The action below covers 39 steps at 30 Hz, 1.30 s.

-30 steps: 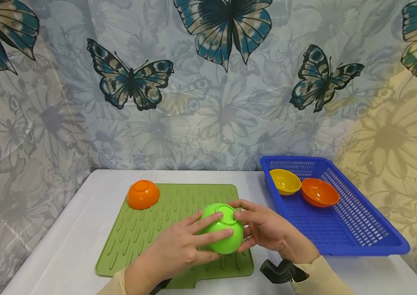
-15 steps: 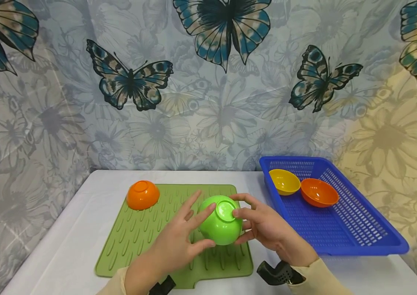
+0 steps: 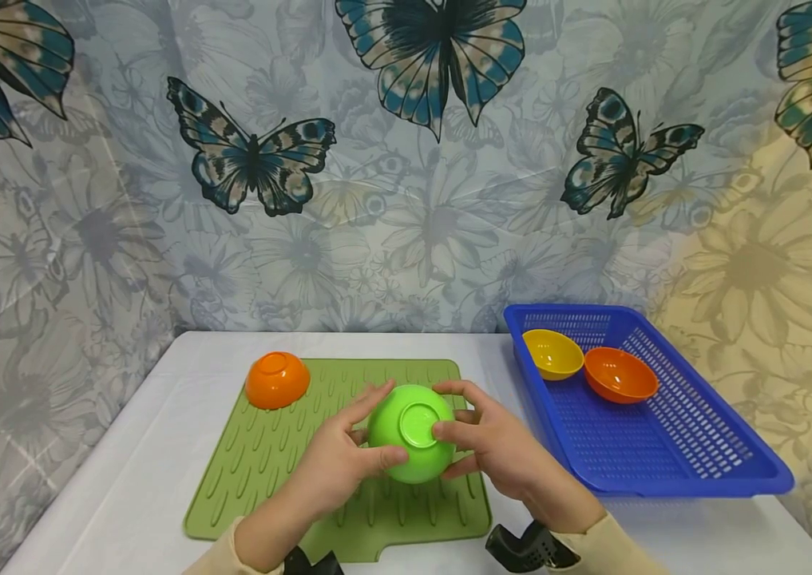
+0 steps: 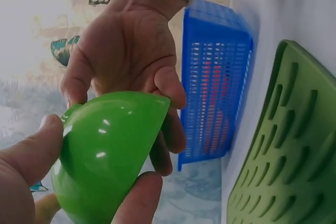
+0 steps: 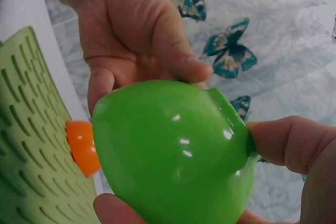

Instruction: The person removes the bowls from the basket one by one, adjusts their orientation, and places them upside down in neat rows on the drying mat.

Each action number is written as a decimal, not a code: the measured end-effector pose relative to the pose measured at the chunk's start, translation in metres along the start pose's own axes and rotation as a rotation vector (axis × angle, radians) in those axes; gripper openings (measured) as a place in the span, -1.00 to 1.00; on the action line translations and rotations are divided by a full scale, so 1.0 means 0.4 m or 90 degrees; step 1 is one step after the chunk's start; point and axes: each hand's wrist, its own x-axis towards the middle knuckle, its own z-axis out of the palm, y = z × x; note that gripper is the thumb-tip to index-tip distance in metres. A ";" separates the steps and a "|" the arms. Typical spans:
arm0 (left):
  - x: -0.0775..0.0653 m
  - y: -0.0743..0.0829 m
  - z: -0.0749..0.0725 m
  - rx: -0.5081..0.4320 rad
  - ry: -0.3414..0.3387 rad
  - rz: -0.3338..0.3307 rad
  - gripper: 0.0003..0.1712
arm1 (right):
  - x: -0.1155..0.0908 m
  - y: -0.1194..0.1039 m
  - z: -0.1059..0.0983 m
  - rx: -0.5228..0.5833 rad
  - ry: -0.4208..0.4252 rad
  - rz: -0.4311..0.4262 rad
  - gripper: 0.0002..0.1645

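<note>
Between both hands, above the mat, is a green bowl [image 3: 409,463] with its round foot facing up toward the head camera. My left hand [image 3: 334,459] grips its left side, thumb on the outer wall and fingers curling round the far side. My right hand [image 3: 499,451] holds the right side, with the thumb by the foot ring. Both wrist views show the green bowl [image 4: 105,145] with fingers at its rim; its inside is hidden. An orange bowl [image 3: 278,382] lies upside down on the back left corner of the green ridged mat [image 3: 262,471].
A blue slotted basket [image 3: 679,483] stands at the right of the white table [image 3: 140,463]. Inside it, toward the back, a yellow bowl [image 3: 552,355] and an orange-red bowl [image 3: 621,375] sit upright side by side. Behind hangs a butterfly-printed cloth [image 3: 406,239].
The green bowl has shifted slightly left and turned, so its foot shows more fully. My left hand lifted its fingers off the bowl's bottom and re-gripped its left side.
</note>
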 end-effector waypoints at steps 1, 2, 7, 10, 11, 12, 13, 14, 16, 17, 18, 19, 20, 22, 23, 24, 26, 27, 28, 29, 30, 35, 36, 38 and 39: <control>0.001 0.000 -0.001 -0.022 -0.007 -0.005 -0.02 | -0.001 0.000 0.001 0.001 -0.001 -0.002 -0.22; 0.002 0.000 -0.001 -0.042 -0.013 -0.012 -0.02 | -0.001 0.000 0.002 0.002 -0.003 -0.003 -0.22; 0.004 0.004 -0.004 -0.085 -0.032 -0.043 -0.05 | 0.001 0.004 0.004 0.006 -0.007 -0.011 -0.23; 0.005 0.007 -0.007 -0.078 -0.031 -0.051 -0.06 | 0.002 0.007 0.005 0.010 -0.008 -0.016 -0.23; 0.006 0.006 -0.008 -0.076 -0.031 -0.052 -0.06 | 0.002 0.008 0.005 0.011 -0.009 -0.017 -0.22; 0.007 0.007 -0.009 -0.073 -0.029 -0.053 -0.06 | 0.002 0.010 0.005 0.013 -0.010 -0.018 -0.21; 0.009 0.006 -0.010 -0.073 -0.028 -0.054 -0.06 | 0.003 0.011 0.005 0.013 -0.012 -0.020 -0.19; 0.010 0.005 -0.011 -0.073 -0.025 -0.055 -0.07 | 0.003 0.012 0.005 0.012 -0.014 -0.021 -0.17; 0.011 0.003 -0.013 -0.074 -0.019 -0.057 -0.07 | 0.005 0.014 0.006 0.009 -0.022 -0.022 -0.11; 0.012 0.002 -0.014 -0.077 -0.015 -0.059 -0.07 | 0.006 0.015 0.006 0.005 -0.026 -0.021 -0.07; 0.013 0.001 -0.015 -0.076 -0.010 -0.060 -0.08 | 0.007 0.016 0.008 0.000 -0.028 -0.021 -0.03; 0.013 0.000 -0.016 -0.076 -0.005 -0.060 -0.08 | 0.008 0.017 0.009 -0.006 -0.028 -0.020 0.00; 0.014 -0.001 -0.017 -0.075 -0.002 -0.059 -0.08 | 0.010 0.017 0.010 -0.012 -0.026 -0.019 0.03; 0.015 -0.003 -0.018 -0.075 0.002 -0.057 -0.09 | 0.012 0.018 0.011 -0.023 -0.016 -0.016 0.06; 0.015 -0.005 -0.018 -0.075 0.005 -0.055 -0.09 | 0.013 0.019 0.012 -0.028 -0.010 -0.014 0.07; 0.016 -0.006 -0.018 -0.076 0.007 -0.053 -0.10 | 0.014 0.020 0.012 -0.032 -0.006 -0.012 0.08; 0.016 -0.009 -0.019 -0.079 0.010 -0.052 -0.10 | 0.017 0.024 0.013 -0.034 0.005 -0.009 0.09; 0.016 -0.011 -0.020 -0.082 0.013 -0.051 -0.11 | 0.018 0.027 0.013 -0.032 0.008 -0.008 0.09; 0.016 -0.014 -0.020 -0.082 0.016 -0.050 -0.11 | 0.020 0.029 0.013 -0.032 0.010 -0.008 0.09; 0.017 -0.016 -0.020 -0.082 0.019 -0.049 -0.11 | 0.022 0.032 0.013 -0.032 0.013 -0.007 0.09; 0.019 -0.018 -0.021 -0.081 0.022 -0.049 -0.11 | 0.025 0.034 0.013 -0.031 0.015 -0.007 0.09; 0.045 -0.028 -0.029 -0.067 0.032 -0.060 -0.14 | 0.046 0.042 0.007 -0.033 0.041 -0.003 0.08; 0.054 -0.030 -0.031 -0.063 0.032 -0.065 -0.15 | 0.052 0.043 0.004 -0.034 0.047 -0.002 0.07; 0.077 -0.033 -0.035 -0.055 0.031 -0.075 -0.16 | 0.066 0.045 -0.003 -0.040 0.064 0.000 0.06; 0.089 -0.034 -0.037 -0.048 0.029 -0.078 -0.17 | 0.075 0.046 -0.007 -0.042 0.072 0.000 0.05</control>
